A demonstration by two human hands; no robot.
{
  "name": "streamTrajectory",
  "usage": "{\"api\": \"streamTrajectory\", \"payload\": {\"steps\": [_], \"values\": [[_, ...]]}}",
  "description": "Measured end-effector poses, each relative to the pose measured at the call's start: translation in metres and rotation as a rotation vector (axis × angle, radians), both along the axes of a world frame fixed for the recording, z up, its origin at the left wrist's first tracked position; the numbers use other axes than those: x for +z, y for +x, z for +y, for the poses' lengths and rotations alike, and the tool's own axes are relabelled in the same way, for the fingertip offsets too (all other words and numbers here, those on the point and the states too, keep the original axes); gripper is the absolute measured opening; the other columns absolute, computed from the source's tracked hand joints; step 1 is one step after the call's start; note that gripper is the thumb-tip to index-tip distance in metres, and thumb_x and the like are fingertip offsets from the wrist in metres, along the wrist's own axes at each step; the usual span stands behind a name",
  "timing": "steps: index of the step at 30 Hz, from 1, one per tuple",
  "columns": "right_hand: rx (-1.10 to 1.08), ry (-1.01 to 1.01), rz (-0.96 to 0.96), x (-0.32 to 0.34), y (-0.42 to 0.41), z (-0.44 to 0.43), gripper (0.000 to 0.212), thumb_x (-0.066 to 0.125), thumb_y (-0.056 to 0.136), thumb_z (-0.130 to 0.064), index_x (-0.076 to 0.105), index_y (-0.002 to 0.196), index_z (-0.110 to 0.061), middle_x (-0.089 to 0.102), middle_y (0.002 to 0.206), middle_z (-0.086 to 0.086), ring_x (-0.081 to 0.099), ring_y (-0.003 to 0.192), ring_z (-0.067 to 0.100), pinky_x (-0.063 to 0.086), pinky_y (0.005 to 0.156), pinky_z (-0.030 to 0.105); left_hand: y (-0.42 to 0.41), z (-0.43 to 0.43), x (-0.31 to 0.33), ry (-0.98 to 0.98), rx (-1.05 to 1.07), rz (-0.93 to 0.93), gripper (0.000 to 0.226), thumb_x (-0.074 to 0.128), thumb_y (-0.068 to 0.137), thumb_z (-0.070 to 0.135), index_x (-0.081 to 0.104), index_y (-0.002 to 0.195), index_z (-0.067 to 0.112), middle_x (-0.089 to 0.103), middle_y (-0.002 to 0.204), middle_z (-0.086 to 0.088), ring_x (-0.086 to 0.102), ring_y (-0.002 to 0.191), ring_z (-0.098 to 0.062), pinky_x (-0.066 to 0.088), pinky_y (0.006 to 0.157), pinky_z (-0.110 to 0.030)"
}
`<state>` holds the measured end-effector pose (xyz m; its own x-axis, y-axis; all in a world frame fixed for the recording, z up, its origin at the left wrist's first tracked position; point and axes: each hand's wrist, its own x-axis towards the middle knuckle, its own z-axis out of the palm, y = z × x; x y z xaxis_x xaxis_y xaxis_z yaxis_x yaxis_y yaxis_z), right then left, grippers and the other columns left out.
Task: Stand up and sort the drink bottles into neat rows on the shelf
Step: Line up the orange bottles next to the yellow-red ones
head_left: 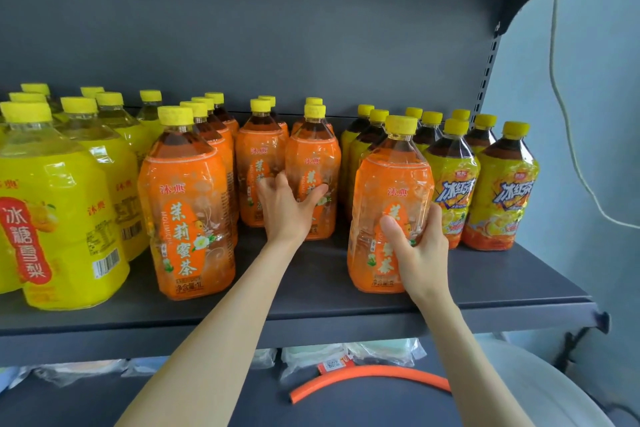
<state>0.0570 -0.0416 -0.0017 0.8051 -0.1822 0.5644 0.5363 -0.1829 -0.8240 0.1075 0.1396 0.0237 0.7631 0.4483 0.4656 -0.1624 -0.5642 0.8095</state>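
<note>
Two orange tea bottles are held at once on the dark shelf (311, 291). My left grip (289, 210) wraps the lower body of the mid-shelf orange bottle (313, 156), thumb on its right side, fingers round its left, against the neighbouring orange bottle (258, 163). My right grip (420, 248) clasps the front orange bottle (388, 184), thumb across its label; it stands upright near the shelf's front edge, just beside the iced-tea bottles (450, 177). Large yellow pear-drink bottles (59, 191) crowd the left end, with a row of orange bottles (187, 204) next to them.
</note>
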Motion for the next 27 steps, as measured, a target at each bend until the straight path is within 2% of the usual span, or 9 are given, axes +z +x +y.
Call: {"api": "streamTrajectory", "payload": {"steps": [3,7,12,23,27], "values": [[0.009,0.003,0.002,0.000,0.000,0.000,0.079,0.062,0.061,-0.070,0.041,0.123,-0.028,0.060,0.108,-0.023,0.062,0.093,-0.013,0.050,0.067,0.006,0.000,0.001,-0.001,0.015,0.015,-0.001,0.077,0.069,0.078,0.053,0.041,0.137,0.011,0.037,0.137,-0.013,0.035,0.131,-0.031,0.034,0.106,-0.042],[0.008,0.007,-0.005,0.000,0.001,0.000,0.078,0.061,0.061,-0.070,0.041,0.123,-0.027,0.060,0.108,-0.023,0.061,0.093,-0.014,0.050,0.068,0.006,0.005,0.001,0.004,-0.011,0.018,-0.025,0.074,0.073,0.077,0.047,0.041,0.135,0.014,0.048,0.133,-0.012,0.046,0.124,-0.030,0.040,0.100,-0.043],[0.016,0.006,0.004,0.000,0.000,0.000,0.078,0.062,0.060,-0.070,0.041,0.123,-0.028,0.061,0.109,-0.022,0.062,0.095,-0.011,0.051,0.069,0.008,0.007,0.000,0.001,0.109,0.044,-0.009,0.071,0.069,0.083,0.039,0.039,0.141,0.010,0.043,0.136,-0.013,0.043,0.127,-0.031,0.038,0.103,-0.040],[0.028,0.008,0.012,0.000,0.000,0.000,0.076,0.062,0.061,-0.069,0.039,0.123,-0.032,0.061,0.108,-0.023,0.063,0.096,-0.009,0.052,0.069,0.010,0.013,0.002,0.002,0.248,0.110,-0.072,0.059,0.071,0.083,0.031,0.046,0.132,0.009,0.053,0.130,-0.015,0.054,0.117,-0.034,0.047,0.092,-0.041],[0.035,0.006,0.018,0.000,0.000,0.000,0.077,0.061,0.060,-0.070,0.038,0.124,-0.033,0.059,0.109,-0.025,0.062,0.097,-0.010,0.052,0.070,0.009,0.016,0.003,0.003,0.301,0.111,-0.058,0.059,0.069,0.085,0.030,0.045,0.135,0.008,0.053,0.130,-0.017,0.054,0.117,-0.035,0.046,0.093,-0.042]]}}
